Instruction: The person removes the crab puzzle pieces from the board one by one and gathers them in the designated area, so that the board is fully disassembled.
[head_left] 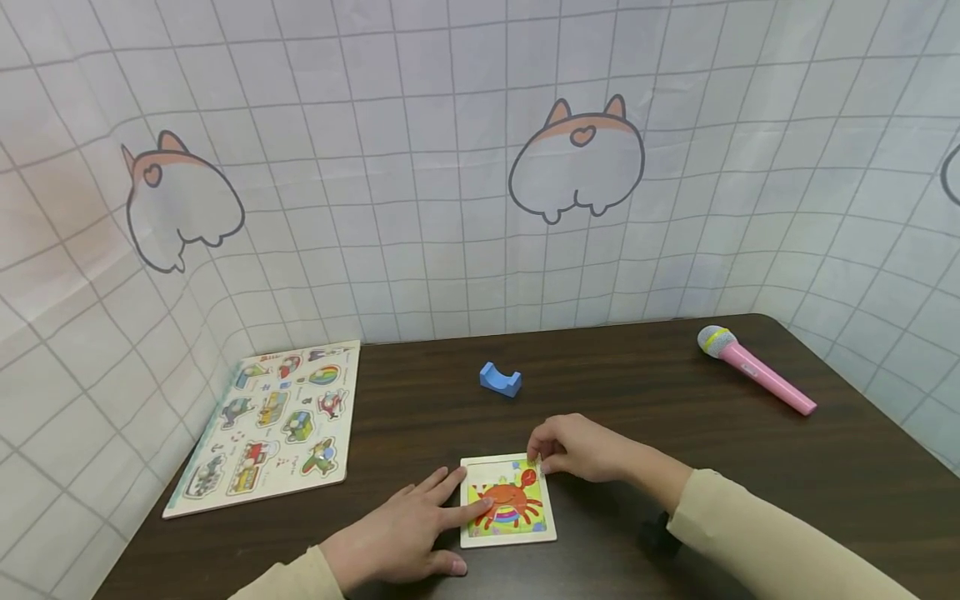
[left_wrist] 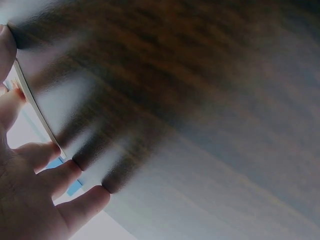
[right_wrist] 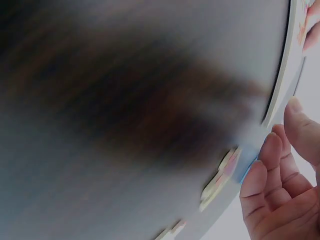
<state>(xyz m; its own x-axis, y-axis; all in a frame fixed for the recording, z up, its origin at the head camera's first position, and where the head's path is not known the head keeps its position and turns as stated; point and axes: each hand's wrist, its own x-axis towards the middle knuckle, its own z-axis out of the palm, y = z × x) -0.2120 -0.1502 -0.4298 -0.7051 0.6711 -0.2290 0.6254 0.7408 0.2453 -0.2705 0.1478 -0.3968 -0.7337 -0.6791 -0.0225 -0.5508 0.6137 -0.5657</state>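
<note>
A small square crab jigsaw puzzle [head_left: 510,515] in a pale frame lies on the dark table in the head view. A pale patch shows in its upper left. My left hand [head_left: 401,529] lies at its left side with fingers spread, the index fingertip on the crab picture and another fingertip at the top left corner. Straight left fingers [left_wrist: 80,207] show in the left wrist view. My right hand [head_left: 581,450] grips the top right corner between thumb and curled fingers. In the right wrist view, the frame's edge [right_wrist: 281,75] runs down to those fingertips.
A blue cradle-shaped block [head_left: 500,380] sits behind the puzzle. To the left lies a large picture board [head_left: 337,442] with vehicle shapes. A pink toy microphone [head_left: 757,371] rests at the back right. Pale flat pieces with jagged edges [right_wrist: 220,180] appear in the right wrist view.
</note>
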